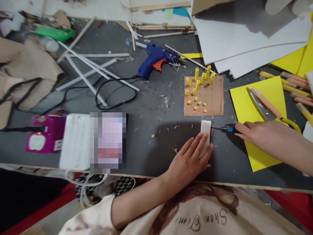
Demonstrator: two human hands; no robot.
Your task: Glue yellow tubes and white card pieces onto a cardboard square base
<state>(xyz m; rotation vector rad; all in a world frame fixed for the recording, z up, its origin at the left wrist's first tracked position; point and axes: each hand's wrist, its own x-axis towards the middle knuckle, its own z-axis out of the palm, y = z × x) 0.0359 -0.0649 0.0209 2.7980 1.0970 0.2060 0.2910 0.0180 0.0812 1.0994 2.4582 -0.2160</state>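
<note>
My left hand rests on the table and holds down a narrow white strip, its fingers over and along both sides. Part of the strip is hidden beneath them. My right hand is closed around a craft knife with a blue part near the blade. Its thin blade points left and reaches the strip's right edge; whether it touches is too small to tell. Just beyond the strip lies a brown cardboard square with a red curved line. Several yellow paper tubes of differing heights stand on it.
A blue glue gun lies behind, its cord looping left. Yellow-handled scissors lie on a yellow sheet at right. White boards, sticks and white strips are around. A phone sits left.
</note>
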